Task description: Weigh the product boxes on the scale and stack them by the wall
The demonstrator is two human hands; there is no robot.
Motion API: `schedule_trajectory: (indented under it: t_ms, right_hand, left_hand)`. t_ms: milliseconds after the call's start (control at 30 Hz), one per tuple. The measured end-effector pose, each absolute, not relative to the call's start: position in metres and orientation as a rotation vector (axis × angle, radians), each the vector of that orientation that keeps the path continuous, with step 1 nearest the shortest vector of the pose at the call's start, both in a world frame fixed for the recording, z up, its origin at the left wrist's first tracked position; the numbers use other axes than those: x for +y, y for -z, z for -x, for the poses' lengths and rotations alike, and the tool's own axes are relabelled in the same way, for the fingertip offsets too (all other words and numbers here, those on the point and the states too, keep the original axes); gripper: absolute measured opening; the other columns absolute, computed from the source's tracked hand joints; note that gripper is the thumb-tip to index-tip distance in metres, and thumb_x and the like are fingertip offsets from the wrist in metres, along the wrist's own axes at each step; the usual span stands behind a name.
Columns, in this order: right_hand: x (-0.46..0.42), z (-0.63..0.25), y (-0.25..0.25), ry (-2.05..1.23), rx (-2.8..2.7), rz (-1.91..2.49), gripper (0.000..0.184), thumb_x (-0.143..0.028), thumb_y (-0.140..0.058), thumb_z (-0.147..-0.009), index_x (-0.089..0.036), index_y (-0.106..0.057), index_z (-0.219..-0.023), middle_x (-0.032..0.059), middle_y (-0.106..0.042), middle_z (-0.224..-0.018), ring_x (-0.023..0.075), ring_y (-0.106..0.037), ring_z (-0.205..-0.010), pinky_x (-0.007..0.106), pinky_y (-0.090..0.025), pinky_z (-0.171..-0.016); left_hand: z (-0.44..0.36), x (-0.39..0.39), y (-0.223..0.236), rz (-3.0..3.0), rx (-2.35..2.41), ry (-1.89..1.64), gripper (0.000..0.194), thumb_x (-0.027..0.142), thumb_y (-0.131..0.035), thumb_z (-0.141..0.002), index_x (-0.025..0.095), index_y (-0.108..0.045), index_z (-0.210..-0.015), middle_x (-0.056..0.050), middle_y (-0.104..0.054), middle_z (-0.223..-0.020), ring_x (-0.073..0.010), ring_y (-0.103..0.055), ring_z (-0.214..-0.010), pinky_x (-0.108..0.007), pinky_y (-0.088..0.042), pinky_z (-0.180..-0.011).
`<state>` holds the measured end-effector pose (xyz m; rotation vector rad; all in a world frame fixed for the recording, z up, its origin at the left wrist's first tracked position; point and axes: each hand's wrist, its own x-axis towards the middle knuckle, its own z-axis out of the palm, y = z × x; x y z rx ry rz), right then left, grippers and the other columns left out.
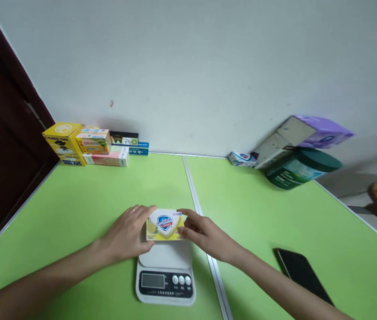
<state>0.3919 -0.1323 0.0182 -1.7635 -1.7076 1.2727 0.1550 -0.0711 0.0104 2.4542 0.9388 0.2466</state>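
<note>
A white and yellow Safeguard soap box [164,225] is held between both hands over the rear part of a white digital kitchen scale [165,284]. My left hand [126,233] grips the box's left end, with the thumb at the lower corner and fingers at the upper one. At the right end, my right hand [204,231] pinches it between thumb and index finger. The printed front faces me. Whether the box touches the weighing plate [165,256] I cannot tell. The scale's display looks blank, with several round buttons to its right.
A black phone [303,273] lies at the right. Along the wall stand a yellow box [63,140] and several small cartons at the left. A small box [241,159], a purple pack [324,131] and a green tub [299,169] are at the right. A metal seam [193,186] crosses the green table.
</note>
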Motion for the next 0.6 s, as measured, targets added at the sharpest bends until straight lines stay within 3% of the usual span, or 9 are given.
schedule_trajectory:
  t_ms: [100, 267, 367, 467, 600]
  right_hand:
    - [-0.135, -0.397, -0.023, -1.067, -1.841, 1.893, 0.055, -0.044, -0.052, -0.086, -0.011, -0.047, -0.13, 0.012, -0.063, -0.101, 0.0203, -0.059, -0.076, 0.035, -0.047, -0.066]
    - [-0.141, -0.4, -0.028, -0.98, -2.034, 1.682, 0.07, -0.033, -0.068, -0.076, -0.015, -0.04, -0.137, 0.0151, -0.046, -0.135, 0.0209, -0.062, -0.089, 0.035, -0.052, -0.077]
    - [-0.144, -0.398, -0.024, -0.877, -2.192, 1.625, 0.076, -0.02, -0.07, -0.071, -0.013, -0.036, -0.139, 0.0163, -0.044, -0.139, 0.0246, -0.062, -0.096, 0.038, -0.051, -0.085]
    - [-0.146, -0.404, -0.018, -0.791, -2.247, 1.543, 0.069, -0.017, -0.064, -0.075, -0.012, -0.037, -0.138, 0.0164, -0.049, -0.134, 0.0259, -0.061, -0.1, 0.039, -0.051, -0.085]
    - [-0.154, -0.434, -0.011, -0.743, -1.966, 1.477, 0.058, -0.015, -0.054, -0.083, -0.017, -0.035, -0.137, 0.0165, -0.039, -0.143, 0.0167, -0.062, -0.086, 0.038, -0.052, -0.083]
  left_hand:
    - [-0.153, -0.077, -0.012, -2.46, 0.975, -0.177, 0.071, 0.031, -0.063, -0.074, 0.017, -0.035, -0.138, -0.013, -0.05, -0.136, -0.0305, -0.045, -0.125, -0.05, -0.039, -0.106]
    - [-0.157, -0.077, -0.024, -2.428, 1.075, -0.085, 0.076, 0.037, -0.067, -0.068, 0.018, -0.037, -0.136, -0.013, -0.046, -0.135, -0.0318, -0.045, -0.124, -0.048, -0.041, -0.103]
    - [-0.165, -0.076, -0.029, -2.392, 1.078, 0.016, 0.063, 0.032, -0.063, -0.07, 0.02, -0.045, -0.129, -0.01, -0.049, -0.126, -0.0275, -0.056, -0.109, -0.04, -0.05, -0.089]
    - [-0.18, -0.071, -0.034, -2.394, 1.025, 0.02, 0.046, 0.027, -0.06, -0.07, 0.02, -0.052, -0.115, -0.007, -0.052, -0.114, -0.0227, -0.06, -0.095, -0.034, -0.052, -0.078]
    - [-0.219, -0.06, -0.038, -2.404, 0.966, -0.164, 0.039, 0.031, -0.061, -0.071, 0.019, -0.052, -0.107, -0.005, -0.052, -0.104, -0.0205, -0.059, -0.089, -0.032, -0.052, -0.076]
